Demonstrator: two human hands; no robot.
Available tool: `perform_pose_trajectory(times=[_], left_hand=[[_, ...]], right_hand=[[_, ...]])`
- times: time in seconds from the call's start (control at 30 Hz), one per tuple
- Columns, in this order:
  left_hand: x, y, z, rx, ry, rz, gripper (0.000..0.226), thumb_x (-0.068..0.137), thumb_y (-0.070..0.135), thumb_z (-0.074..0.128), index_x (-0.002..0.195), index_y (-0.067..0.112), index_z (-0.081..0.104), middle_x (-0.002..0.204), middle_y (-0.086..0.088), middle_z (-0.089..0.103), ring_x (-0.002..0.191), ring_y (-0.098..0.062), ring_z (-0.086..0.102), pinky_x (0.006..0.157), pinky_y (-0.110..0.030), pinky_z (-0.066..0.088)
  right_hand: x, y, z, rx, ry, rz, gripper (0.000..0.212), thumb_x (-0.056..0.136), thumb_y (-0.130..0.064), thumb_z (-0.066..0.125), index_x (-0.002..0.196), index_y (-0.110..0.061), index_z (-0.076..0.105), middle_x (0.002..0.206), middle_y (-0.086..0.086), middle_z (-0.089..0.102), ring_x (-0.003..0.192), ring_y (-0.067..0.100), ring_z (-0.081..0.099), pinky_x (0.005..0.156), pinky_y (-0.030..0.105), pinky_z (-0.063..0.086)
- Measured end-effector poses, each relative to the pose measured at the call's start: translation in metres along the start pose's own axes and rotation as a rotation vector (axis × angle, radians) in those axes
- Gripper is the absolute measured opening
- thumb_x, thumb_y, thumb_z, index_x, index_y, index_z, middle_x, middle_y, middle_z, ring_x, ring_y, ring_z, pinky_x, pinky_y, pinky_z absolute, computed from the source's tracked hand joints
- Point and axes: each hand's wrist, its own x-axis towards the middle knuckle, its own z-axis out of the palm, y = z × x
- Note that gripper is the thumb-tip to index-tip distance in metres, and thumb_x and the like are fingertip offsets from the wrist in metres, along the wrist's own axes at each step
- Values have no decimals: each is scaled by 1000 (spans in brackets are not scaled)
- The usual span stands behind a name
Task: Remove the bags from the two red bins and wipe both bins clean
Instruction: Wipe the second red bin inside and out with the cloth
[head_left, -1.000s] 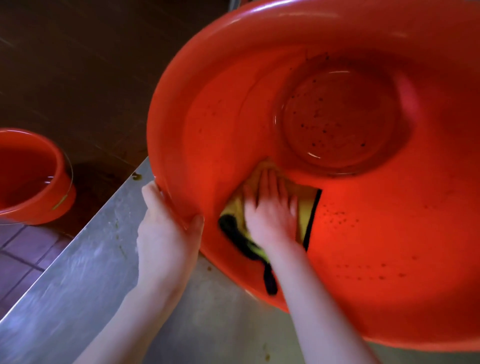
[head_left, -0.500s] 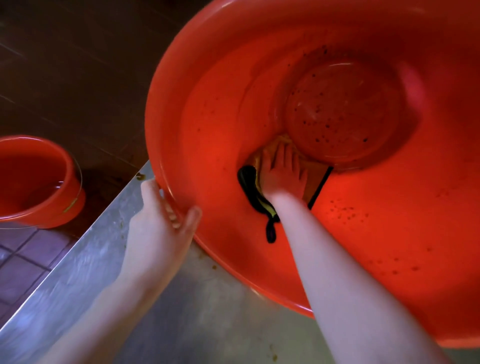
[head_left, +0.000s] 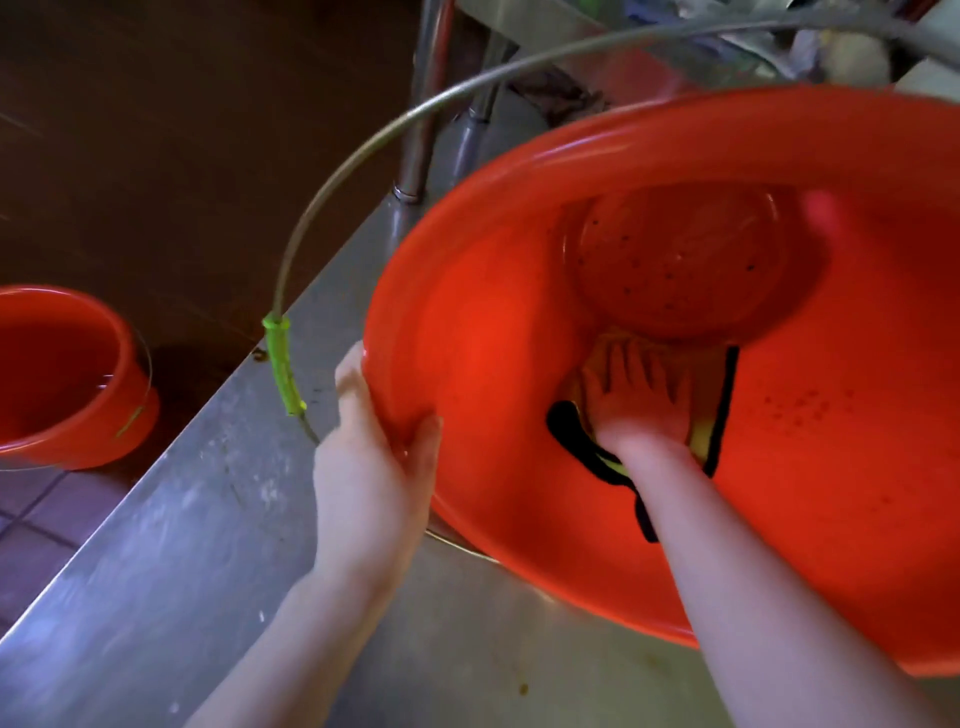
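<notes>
big bin (head_left: 493, 467) shifted, two bins (head_left: 67, 379), two hands (head_left: 369, 467) (head_left: 641, 410)

Stained steel table (head_left: 156, 571); second red bin (head_left: 67, 441) on floor (head_left: 31, 545).

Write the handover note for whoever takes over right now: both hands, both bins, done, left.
Left hand grips the rim of the tilted red bin on the steel table. Right hand presses the cloth flat on the inner wall, just below the base. Second red bin stands on the floor, left. Done: no bag shows in either bin. Left: dark specks on this bin's base and wall; then the second bin.
</notes>
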Motion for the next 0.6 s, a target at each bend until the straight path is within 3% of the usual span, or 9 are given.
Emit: perform_pose_trajectory(times=[0.1,0.23,0.3,0.4,0.5,0.6], left_hand=[[-11,-4,11,-11,8,-45,71,84,23,71,135,38,23,65,10,54,61,-17,60,59,-33,42],[-9,-14,11,14,0,-142,68,84,24,71,135,21,27,73,-3,58,73,-36,63,64,-37,46],[-10,-21,10,5,-17,-206,64,84,24,72,131,15,29,80,-8,59,78,-38,63,62,-33,41],[-16,-24,11,-39,-51,-268,61,83,25,72,125,16,29,91,-15,63,84,-39,62,66,-34,41],[-26,-20,15,-42,-68,-261,54,84,25,72,114,22,28,74,-1,58,75,-27,64,61,-30,40],[-29,-17,20,-54,-57,-242,50,84,19,71,107,26,26,62,7,55,57,2,58,50,-9,38]], right_hand=[[-32,-12,6,23,43,-16,64,100,-53,12,155,-22,2,164,-3,1,150,19,6,120,48,6],[-97,-53,19,153,133,-214,72,92,-59,3,155,-24,-1,163,-5,1,150,17,5,120,49,5],[-111,-62,21,146,114,-256,75,89,-64,-2,155,-26,-3,163,-8,-1,150,17,2,119,48,0],[-77,-60,16,139,129,-196,70,95,-63,11,155,-27,5,163,-6,5,150,18,7,119,49,3],[-19,-58,2,243,38,-78,67,98,-59,13,156,-25,5,164,-4,2,150,20,2,120,47,1],[11,-57,-5,306,-14,-46,67,99,-59,10,156,-25,3,164,-3,0,150,21,-2,120,48,-3]])
